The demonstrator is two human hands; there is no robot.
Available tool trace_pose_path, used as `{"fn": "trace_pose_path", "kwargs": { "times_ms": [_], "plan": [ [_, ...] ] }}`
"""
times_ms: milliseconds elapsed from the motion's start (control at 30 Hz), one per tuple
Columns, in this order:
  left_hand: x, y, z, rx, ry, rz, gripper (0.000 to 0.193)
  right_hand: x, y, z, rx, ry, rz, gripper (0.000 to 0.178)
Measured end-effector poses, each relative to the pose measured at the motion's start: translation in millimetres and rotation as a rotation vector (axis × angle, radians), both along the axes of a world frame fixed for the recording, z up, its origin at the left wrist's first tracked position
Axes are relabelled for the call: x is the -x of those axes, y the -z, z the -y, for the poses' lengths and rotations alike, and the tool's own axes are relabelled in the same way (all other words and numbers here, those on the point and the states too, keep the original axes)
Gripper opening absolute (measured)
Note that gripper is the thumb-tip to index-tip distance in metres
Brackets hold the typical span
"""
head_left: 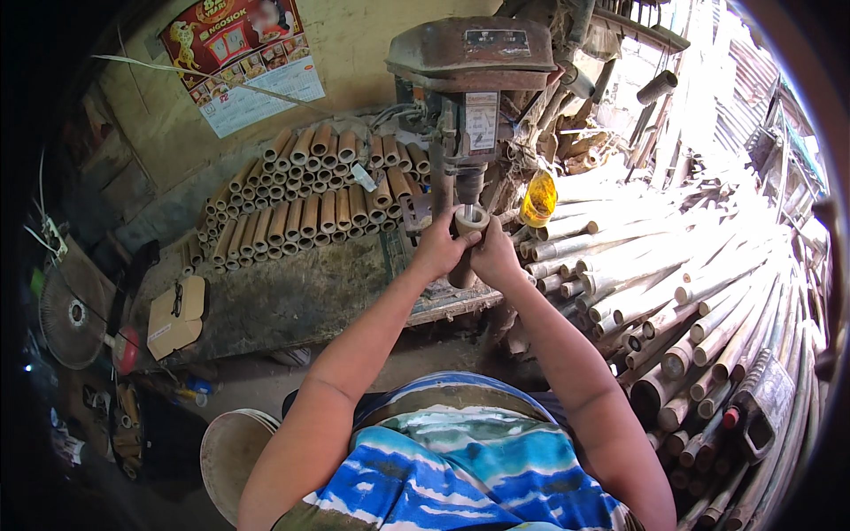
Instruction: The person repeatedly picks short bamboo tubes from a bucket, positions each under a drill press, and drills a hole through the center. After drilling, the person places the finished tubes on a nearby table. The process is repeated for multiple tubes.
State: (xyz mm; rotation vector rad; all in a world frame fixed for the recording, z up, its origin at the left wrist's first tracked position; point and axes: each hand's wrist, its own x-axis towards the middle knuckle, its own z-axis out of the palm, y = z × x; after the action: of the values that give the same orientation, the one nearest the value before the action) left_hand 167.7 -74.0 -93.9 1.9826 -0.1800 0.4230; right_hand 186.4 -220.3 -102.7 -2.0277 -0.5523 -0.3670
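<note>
Both my hands grip a short bamboo tube point(463, 273), its open end tilted up toward the drill press point(469, 62). My left hand point(437, 250) wraps its left side, and my right hand point(496, 257) closes on its right side, with the thumbs near each other at the rim. The chuck point(470, 186) of the press sits right above, and its bit reaches down to the tube's mouth. Whether the bit touches the tube wall cannot be made out. Part of the tube is hidden behind my fingers.
Cut bamboo tubes point(310, 215) are stacked on the workbench point(266, 301) to the left. Long bamboo poles point(673, 292) fill the right side. A yellow container point(538, 200) hangs beside the press. A fan point(76, 310), cardboard point(177, 320) and a bucket point(232, 460) are at left.
</note>
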Motion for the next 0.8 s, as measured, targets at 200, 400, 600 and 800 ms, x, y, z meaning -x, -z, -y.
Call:
{"fn": "trace_pose_path", "kwargs": {
  "times_ms": [200,400,600,800],
  "plan": [
    [6,8,-1,-0.016,0.021,-0.014,0.061,15,-1,6,0.084,0.039,-0.022,0.033],
    [5,26,-16,0.156,0.141,0.040,0.065,27,-4,-4,0.123,0.036,-0.017,0.041],
    [13,22,-19,0.175,0.060,0.094,0.065,29,-13,-19,0.032,0.020,-0.013,0.046],
    [8,16,-12,0.126,-0.035,0.027,0.059,13,-6,-23,0.053,0.023,0.034,0.039]
  ]
}}
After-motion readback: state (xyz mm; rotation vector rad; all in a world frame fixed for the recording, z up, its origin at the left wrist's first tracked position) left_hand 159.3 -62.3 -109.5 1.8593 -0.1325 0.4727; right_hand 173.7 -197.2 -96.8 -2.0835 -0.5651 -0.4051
